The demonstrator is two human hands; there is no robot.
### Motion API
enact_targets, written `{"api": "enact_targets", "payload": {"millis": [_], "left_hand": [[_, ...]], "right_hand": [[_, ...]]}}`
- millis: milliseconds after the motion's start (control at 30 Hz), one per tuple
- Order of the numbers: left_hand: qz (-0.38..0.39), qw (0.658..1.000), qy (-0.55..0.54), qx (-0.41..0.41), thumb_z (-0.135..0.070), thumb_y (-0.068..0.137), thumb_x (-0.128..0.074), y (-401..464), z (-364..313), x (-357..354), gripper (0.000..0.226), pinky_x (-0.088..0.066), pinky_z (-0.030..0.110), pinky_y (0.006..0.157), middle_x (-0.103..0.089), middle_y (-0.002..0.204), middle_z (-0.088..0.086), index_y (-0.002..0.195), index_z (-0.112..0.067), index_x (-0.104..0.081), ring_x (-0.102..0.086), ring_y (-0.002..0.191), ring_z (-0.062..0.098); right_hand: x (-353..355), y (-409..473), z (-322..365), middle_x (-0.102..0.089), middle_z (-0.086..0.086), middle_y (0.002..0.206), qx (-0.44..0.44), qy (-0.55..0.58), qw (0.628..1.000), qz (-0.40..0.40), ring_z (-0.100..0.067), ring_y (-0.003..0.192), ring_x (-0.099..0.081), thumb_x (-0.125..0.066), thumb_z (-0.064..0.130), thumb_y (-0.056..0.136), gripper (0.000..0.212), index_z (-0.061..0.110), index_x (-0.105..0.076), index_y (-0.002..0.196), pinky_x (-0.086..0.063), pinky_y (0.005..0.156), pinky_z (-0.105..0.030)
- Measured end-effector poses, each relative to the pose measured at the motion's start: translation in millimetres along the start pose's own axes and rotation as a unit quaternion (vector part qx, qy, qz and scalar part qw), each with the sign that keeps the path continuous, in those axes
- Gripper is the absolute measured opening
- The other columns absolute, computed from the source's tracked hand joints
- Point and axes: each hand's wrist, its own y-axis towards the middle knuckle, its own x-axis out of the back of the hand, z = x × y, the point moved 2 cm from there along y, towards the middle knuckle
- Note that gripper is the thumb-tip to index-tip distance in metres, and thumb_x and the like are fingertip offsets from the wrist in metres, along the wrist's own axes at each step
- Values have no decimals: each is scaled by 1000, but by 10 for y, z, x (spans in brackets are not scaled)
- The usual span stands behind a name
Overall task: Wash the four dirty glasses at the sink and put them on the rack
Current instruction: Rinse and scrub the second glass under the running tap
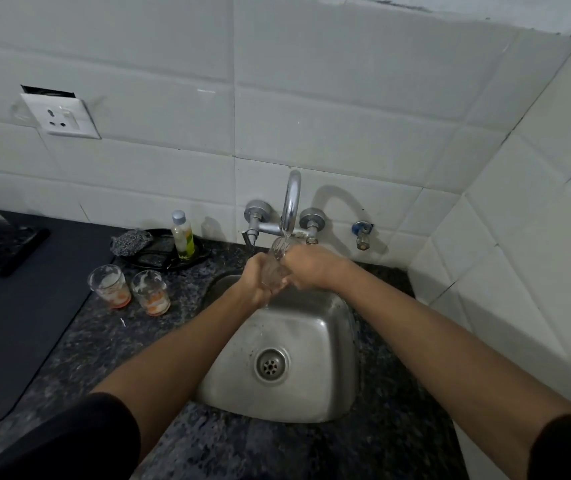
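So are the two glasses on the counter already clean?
No, both glasses on the counter show white and orange residue inside.

Both hands, left hand [254, 282] and right hand [311, 270], grip a clear glass [277, 261] under the running tap [291, 202] above the steel sink [298, 344]; 2 dirty glasses [128, 291] stand on the counter at 9 o'clock of the sink.

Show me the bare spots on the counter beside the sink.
Bare stone lies left of the sink, between the dark mat and the basin, in front of the two dirty glasses. Behind them it is crowded: a tray with scrubber and soap bottle.
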Motion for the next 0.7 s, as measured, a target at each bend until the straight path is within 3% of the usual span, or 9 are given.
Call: {"api": "enact_targets", "payload": {"millis": [67,133,200,267,367,433,533,600,700], "left_hand": [[-58,998,9,-19,-19,98,-31,44,46,2,34,-34,23,41,-51,57,1,75,-11,-54,-46,44,13],[-86,996,5,-36,-22,98,-33,86,91,32,32,-36,22,41,-49,62,2,73,-14,-53,-47,47,14],[-74,997,-6,-27,-26,98,-36,128,93,61,33,-43,26,48,-56,68,3,80,-13,-60,-54,57,16],[-49,999,12,3,-31,99,-42,173,36,108,36,-52,31,58,-69,81,6,96,-9,-71,-63,72,20],[-46,998,32,17,-29,98,-46,198,-42,136,34,-55,33,67,-69,94,7,108,-7,-69,-66,79,21],[-52,998,37,4,-23,100,-35,189,-60,100,36,-54,30,62,-69,84,7,104,-5,-66,-66,71,19],[8,1000,2,-18,-8,99,-18,98,-44,-17,47,-56,25,55,-69,72,8,101,-2,-64,-67,61,16],[-4,1000,-7,5,-14,103,-17,77,-14,-22,47,-53,22,47,-67,64,7,97,-4,-62,-64,53,15],[-43,996,54,56,-33,105,-39,82,-8,34,43,-51,25,47,-69,71,6,92,-7,-70,-64,57,19]], "right_hand": [[-32,93,55,-62,2,86,-30,24,999,-4,-19,87,-59,-64,36,97,22,15,-68,88,-34,78,-30],[-51,195,84,-60,5,79,-32,30,999,-9,-16,85,-59,-64,38,94,24,17,-69,83,-37,78,-32],[-25,200,129,-60,3,83,4,-45,999,-15,-20,92,-63,-64,35,95,20,18,-68,85,-47,81,-36],[-68,204,106,-68,-4,100,60,-133,989,3,-26,102,-66,-64,24,96,11,16,-70,100,-56,88,-43],[-142,216,-47,-70,-10,115,127,-232,964,0,-32,110,-66,-56,7,94,24,9,-70,112,-56,93,-48],[-176,207,-42,-70,-10,115,85,-170,981,-26,-31,112,-65,-60,10,93,20,10,-72,108,-54,96,-46],[-288,259,34,-69,-6,117,-63,26,997,-30,-26,114,-64,-66,38,93,30,16,-74,110,-54,92,-41],[-312,280,22,-71,-1,114,-37,43,998,5,-22,110,-63,-64,44,94,31,20,-74,110,-49,92,-35],[-236,198,-63,-70,-2,103,45,-84,995,43,-22,99,-64,-62,19,98,7,17,-68,96,-46,100,-39]]}}
